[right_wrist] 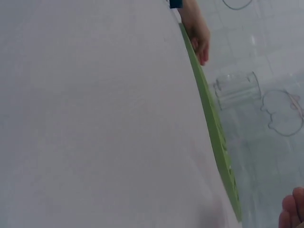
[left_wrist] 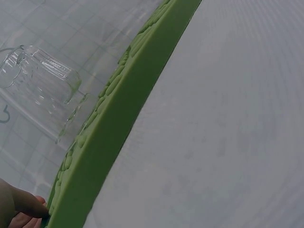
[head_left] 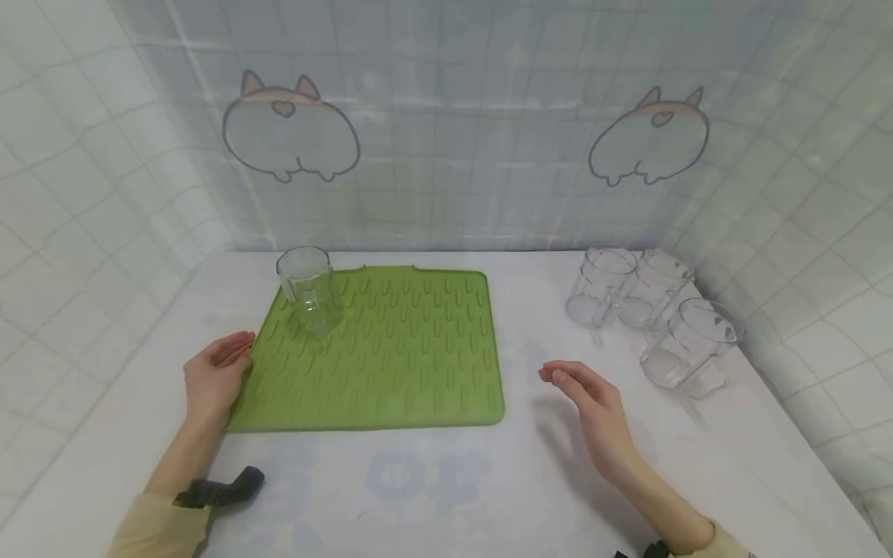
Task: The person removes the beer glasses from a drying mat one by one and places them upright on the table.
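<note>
A green ribbed mat [head_left: 391, 372] lies on the table, with one clear glass mug [head_left: 312, 291] upright near its back left corner. Beside the mat's left edge is my left hand [head_left: 218, 376], its fingers loosely bent; in the left wrist view the thumb [left_wrist: 31, 203] touches the mat's edge. Held above the table, right of the mat, my right hand [head_left: 589, 411] has loosely bent fingers and nothing in it. To its right stand three clear glass mugs: one at the back [head_left: 601, 285], another [head_left: 652, 288] close beside it, and a nearer one [head_left: 691, 343].
White tiled walls [head_left: 830, 256] rise at both sides, and a curtain-like sheet [head_left: 474, 155] with cartoon animal drawings hangs behind. The white table [head_left: 391, 511] carries faint blue lettering at the front.
</note>
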### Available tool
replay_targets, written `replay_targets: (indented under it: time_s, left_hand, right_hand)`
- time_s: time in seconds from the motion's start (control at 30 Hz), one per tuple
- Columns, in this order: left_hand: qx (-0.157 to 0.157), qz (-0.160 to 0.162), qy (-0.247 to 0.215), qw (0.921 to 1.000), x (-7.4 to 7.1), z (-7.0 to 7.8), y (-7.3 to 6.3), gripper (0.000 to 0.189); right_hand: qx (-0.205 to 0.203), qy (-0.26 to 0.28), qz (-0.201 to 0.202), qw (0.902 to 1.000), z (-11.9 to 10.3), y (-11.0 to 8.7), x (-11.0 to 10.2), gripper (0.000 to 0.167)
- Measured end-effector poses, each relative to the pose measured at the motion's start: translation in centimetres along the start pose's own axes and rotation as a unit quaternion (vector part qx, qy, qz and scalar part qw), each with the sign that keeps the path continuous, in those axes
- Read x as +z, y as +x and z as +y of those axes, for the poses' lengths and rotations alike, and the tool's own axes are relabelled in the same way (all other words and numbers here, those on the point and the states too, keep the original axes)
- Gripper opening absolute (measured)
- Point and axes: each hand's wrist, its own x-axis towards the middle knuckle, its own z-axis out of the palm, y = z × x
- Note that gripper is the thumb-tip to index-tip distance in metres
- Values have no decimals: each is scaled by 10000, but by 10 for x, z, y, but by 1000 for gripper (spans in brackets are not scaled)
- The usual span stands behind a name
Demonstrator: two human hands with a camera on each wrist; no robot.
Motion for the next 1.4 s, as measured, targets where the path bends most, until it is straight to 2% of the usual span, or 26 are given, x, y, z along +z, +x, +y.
replay_targets:
  time_s: [0.2,0.6,0.8,1.1,1.4]
  left_hand:
    - [-90,5,71,9999,0,-3,0,47]
    - [-106,109,11,9999,-1,-2,1,47]
    - [-138,114,70,9998,-1,-2,1,47]
    - [-77,140,98,9998,-2,-5,1,48]
    - [7,111,-68,9999,0,-7,2,46]
  right_hand:
    - [357,52,-311,9989,-5,5,16,32]
    - [418,465,-929,9937,-20,25,54,35]
    - [522,256,-1358,9890,-28,32,75,33]
    - [347,2,-1730,9843,-36,42,108,33]
    - [153,-169,-1954,9805,-43,53,140,34]
